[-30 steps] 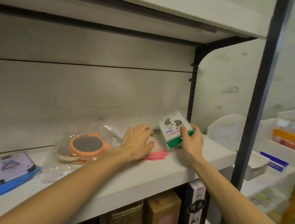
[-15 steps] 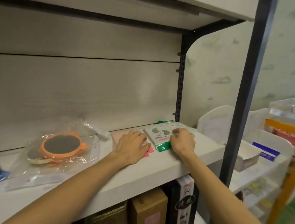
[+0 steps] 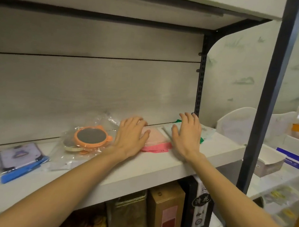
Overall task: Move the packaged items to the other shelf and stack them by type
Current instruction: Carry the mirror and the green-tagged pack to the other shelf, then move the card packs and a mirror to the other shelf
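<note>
Resting flat, fingers straight, nothing gripped: left hand on pink packet, right hand on green-edged white packet beside it. Packet print hidden. Black box below right hand marked "清花".

Both bare forearms reach forward from the near edge, converging toward the middle. The left hand lies palm down with fingers straight and slightly spread, thumb out to the right. The right hand sits just right of it, also palm down, fingers extended and fanned, thumb pointing left.
</note>
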`<state>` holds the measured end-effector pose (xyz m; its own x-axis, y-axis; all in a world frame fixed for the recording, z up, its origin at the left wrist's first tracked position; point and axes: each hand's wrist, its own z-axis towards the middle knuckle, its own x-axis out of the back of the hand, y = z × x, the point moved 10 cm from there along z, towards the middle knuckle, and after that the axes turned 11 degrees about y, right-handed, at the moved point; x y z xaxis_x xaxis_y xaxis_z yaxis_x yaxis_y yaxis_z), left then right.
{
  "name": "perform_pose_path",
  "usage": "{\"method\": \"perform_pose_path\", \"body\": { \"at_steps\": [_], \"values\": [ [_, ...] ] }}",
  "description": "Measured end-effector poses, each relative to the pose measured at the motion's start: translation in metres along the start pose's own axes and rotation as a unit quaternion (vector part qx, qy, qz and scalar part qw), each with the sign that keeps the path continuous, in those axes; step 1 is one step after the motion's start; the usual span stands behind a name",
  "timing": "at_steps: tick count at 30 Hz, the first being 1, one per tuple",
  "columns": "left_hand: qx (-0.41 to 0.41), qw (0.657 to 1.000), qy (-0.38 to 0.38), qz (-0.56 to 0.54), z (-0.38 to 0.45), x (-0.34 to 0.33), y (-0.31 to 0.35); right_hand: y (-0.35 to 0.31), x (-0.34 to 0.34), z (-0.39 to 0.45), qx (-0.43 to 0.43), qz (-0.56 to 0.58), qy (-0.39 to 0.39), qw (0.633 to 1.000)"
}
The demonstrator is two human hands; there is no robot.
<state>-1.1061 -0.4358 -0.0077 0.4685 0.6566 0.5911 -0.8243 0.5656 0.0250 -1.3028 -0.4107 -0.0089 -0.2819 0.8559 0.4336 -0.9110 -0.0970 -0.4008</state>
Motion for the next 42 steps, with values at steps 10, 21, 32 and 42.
{"method": "perform_pose_path", "body": {
  "at_steps": [10, 21, 32, 42],
  "values": [
    [-0.017, 0.959, 0.282, -0.01, -0.052, 0.237, -0.058, -0.187, 0.042, -0.031, 0.011, 0.233, 0.11, 0.966],
    [-0.097, 0.883, 0.456, 0.062, -0.191, 0.526, -0.098, -0.442, 0.15, -0.14, 0.056, 0.467, 0.187, 0.863],
    [0.136, 0.9, 0.296, 0.289, -0.323, 0.668, -0.269, -0.67, 0.155, -0.265, 0.212, 0.512, 0.106, 0.826],
    [0.369, 0.848, 0.044, 0.377, -0.467, 0.73, -0.459, -0.846, -0.001, -0.366, 0.293, 0.412, -0.183, 0.843]
  ]
}}
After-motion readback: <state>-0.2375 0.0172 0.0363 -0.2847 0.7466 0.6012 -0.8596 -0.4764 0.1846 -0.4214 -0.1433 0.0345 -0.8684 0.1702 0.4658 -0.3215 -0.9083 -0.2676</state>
